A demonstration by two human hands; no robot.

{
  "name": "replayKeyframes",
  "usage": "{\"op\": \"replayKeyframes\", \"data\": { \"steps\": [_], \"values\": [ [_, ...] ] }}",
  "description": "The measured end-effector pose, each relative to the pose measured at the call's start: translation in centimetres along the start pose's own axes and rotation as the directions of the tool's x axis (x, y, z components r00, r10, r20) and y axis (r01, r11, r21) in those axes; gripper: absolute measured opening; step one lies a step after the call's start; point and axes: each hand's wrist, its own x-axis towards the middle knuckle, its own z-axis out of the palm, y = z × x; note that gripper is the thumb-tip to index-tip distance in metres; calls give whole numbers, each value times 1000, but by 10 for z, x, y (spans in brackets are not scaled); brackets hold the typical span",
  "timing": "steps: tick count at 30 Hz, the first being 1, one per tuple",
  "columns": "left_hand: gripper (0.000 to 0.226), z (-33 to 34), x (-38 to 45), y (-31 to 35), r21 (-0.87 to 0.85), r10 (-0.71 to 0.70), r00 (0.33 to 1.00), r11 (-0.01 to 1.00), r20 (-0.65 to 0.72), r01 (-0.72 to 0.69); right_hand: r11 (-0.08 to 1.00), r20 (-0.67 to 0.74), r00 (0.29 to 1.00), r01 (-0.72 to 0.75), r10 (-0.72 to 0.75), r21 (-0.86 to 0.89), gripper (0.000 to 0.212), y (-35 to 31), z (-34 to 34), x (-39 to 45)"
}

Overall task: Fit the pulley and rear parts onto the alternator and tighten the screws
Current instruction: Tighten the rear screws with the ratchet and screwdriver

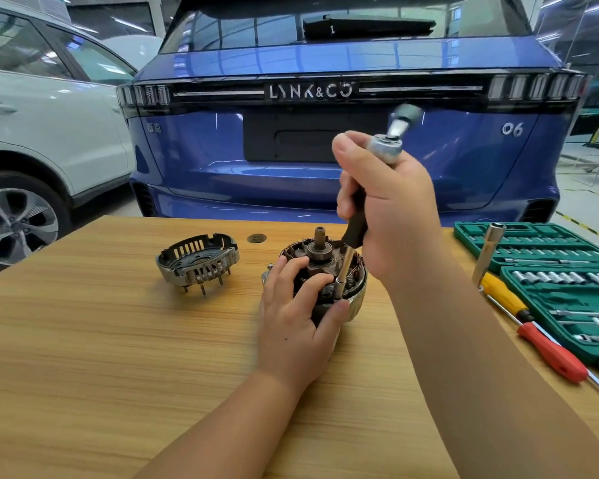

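Note:
The alternator body (355,288) stands on the wooden table (118,340) with its rotor shaft (320,242) pointing up and copper windings showing. My left hand (296,316) grips its near side. My right hand (391,205) is closed on a black-handled socket driver (357,226), held almost upright. The driver's silver socket tip (341,280) rests on the alternator's rim near my left fingers. The driver's metal top end (386,146) sticks out above my fist, blurred. The rear housing (198,262), slotted and with pins hanging down, lies apart to the left.
A green socket set case (547,271) lies open at the right edge, with an extension bar (488,254) and a yellow and a red screwdriver (547,350) beside it. A blue car (325,150) stands behind the table, a white car (32,133) to the left.

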Motion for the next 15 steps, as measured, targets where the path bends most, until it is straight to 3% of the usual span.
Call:
{"op": "replayKeyframes", "data": {
  "steps": [3,7,12,15],
  "values": [
    [50,1,0,1,-6,7,1000,1000,-18,-7,994,154,987,35,-50,102,36,2,-1,0],
    [50,2,0,3,-8,7,999,1000,-31,-7,975,166,961,222,-222,21,36,9,0,1],
    [50,1,-1,2,-28,14,999,1000,-32,-15,976,288,943,118,-167,182,41,12,-4,1],
    [53,2,-1,3,-15,16,1000,1000,-26,-16,984,261,957,85,-124,157,40,9,-1,0]
  ]
}}
